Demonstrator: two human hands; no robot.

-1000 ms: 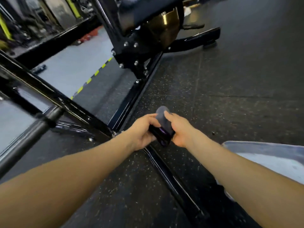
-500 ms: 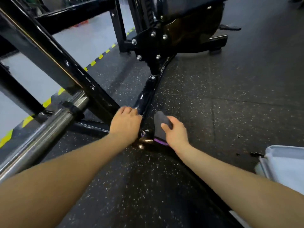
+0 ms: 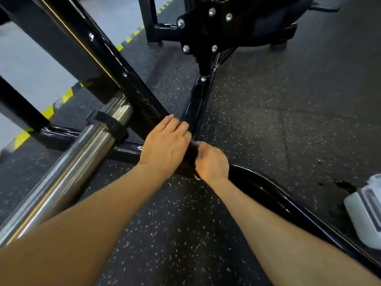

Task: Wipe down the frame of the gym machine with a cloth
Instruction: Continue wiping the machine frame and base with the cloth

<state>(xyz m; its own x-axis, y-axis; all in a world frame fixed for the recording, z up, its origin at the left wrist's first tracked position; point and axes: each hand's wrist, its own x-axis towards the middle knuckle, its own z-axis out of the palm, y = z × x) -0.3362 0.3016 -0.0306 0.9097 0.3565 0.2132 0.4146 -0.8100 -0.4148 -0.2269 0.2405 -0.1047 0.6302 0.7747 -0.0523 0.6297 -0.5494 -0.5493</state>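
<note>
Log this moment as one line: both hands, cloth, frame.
left hand: rests on frame joint | right hand: grips dark cloth | cloth: on black base frame | stage: wiping joint

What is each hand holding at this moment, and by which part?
The right hand grips a dark cloth, mostly hidden, against the frame joint. The left hand rests on the frame, fingers fairly straight, holding nothing.
</note>
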